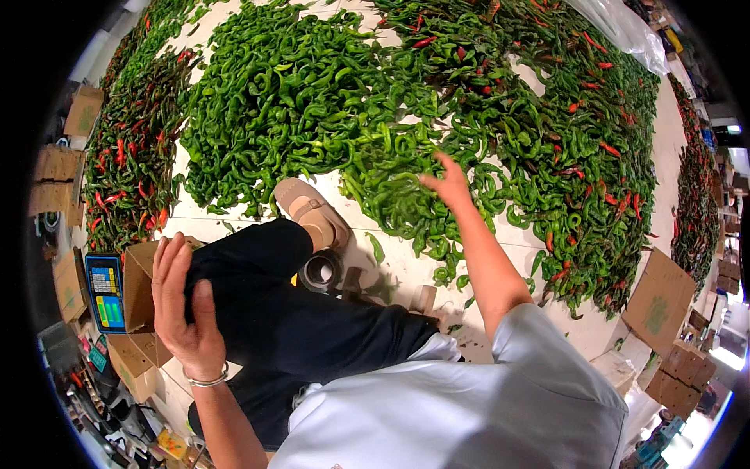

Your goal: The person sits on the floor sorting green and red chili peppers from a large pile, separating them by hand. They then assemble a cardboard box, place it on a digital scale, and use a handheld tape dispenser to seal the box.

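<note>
My right hand reaches out over a pile of green chili peppers spread on the pale tiled floor. Its thumb and a finger stand apart, and I see nothing held in it. Some of the peppers just beside that hand look smeared by motion. Raised above my bent left knee, my left hand has its fingers stretched and thumb apart, with nothing in it. A metal bracelet circles that wrist. Close by the left hand are a cardboard box and a blue panel with keys.
Darker peppers mixed with red ones form heaps on the left and right. My sandalled foot rests at the green pile's edge, near a grey ring-shaped object. A cardboard flap stands at right; clear plastic sheeting lies far right.
</note>
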A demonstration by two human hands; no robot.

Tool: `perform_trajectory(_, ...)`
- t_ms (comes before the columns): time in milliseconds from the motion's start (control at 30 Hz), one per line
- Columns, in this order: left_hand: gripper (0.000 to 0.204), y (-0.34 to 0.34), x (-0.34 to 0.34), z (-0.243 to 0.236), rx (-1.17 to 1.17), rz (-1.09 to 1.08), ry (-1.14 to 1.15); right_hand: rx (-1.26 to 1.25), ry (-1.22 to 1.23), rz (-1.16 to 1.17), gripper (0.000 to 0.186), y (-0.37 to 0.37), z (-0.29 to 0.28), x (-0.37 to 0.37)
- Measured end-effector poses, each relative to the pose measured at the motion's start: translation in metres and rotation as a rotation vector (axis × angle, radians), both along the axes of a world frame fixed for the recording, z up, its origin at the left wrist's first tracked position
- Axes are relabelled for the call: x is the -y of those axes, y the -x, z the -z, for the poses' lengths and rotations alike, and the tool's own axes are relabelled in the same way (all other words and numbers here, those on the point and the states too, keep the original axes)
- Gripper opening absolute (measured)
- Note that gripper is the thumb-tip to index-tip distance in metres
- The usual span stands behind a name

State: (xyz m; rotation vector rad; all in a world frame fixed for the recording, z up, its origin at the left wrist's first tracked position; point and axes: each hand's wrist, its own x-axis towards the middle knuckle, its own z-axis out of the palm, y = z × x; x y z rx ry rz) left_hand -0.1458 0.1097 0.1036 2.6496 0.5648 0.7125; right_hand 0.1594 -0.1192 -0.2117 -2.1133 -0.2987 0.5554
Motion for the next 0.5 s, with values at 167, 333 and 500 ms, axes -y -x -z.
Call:
perform_trajectory(167,0.030,0.011,-0.001,0.003,-0.067,-0.099,-0.115,-0.007,0.726,-0.465,0.081,0.073,-0.017,-0.015)
perform_trajectory(333,0.027,0.008,-0.003,0.002,-0.136,-0.122,-0.167,0.032,0.600,-0.357,0.054,0.060,-0.003,-0.008)
perform_trajectory(500,0.026,0.005,-0.003,0.002,-0.095,-0.168,-0.098,-0.321,0.018,-0.180,0.050,0.009,0.029,0.014)
